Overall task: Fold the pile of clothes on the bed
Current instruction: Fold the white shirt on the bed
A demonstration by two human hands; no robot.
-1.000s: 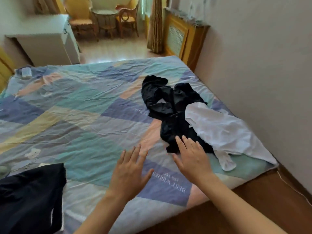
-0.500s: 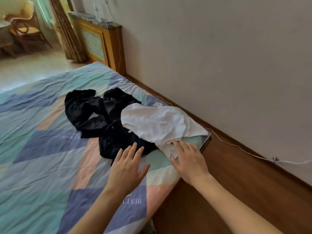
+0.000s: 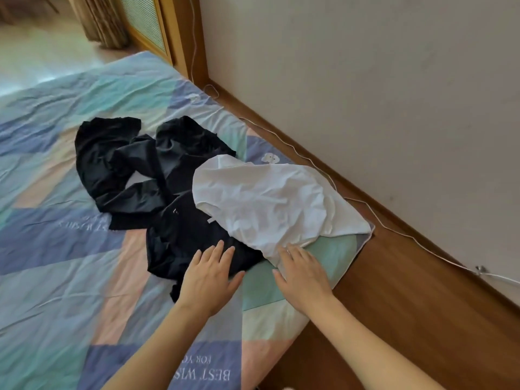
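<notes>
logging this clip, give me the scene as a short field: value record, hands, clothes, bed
left hand: open, fingers straight, over the near edge of the black garment
right hand: open, fingertips at the near edge of the white garment
pile: white garment lies partly over the black clothes, nothing folded
bed: patchwork cover
floor: white cable along the wall
</notes>
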